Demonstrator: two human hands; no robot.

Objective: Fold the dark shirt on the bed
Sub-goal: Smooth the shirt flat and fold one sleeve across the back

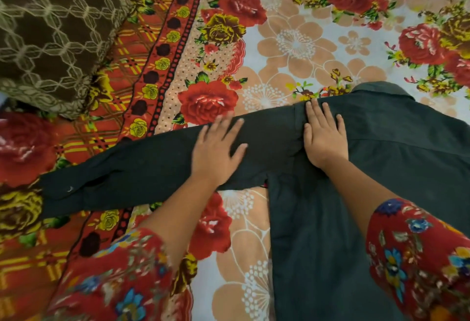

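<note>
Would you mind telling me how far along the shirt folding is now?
Done: the dark shirt lies spread on the bedspread. In hand: the left hand rests flat on the outstretched sleeve, the right hand presses at the shoulder seam. Left: every fold; none shows yet.

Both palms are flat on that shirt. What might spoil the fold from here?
The long sleeve lies stretched out across the patterned bedsheet; when swung inward, its cuff may land crooked. The left hand only presses flat, so the cloth could slide and bunch. Puckers beside the right hand, at the shoulder of the dark shirt, may get folded in.
</note>
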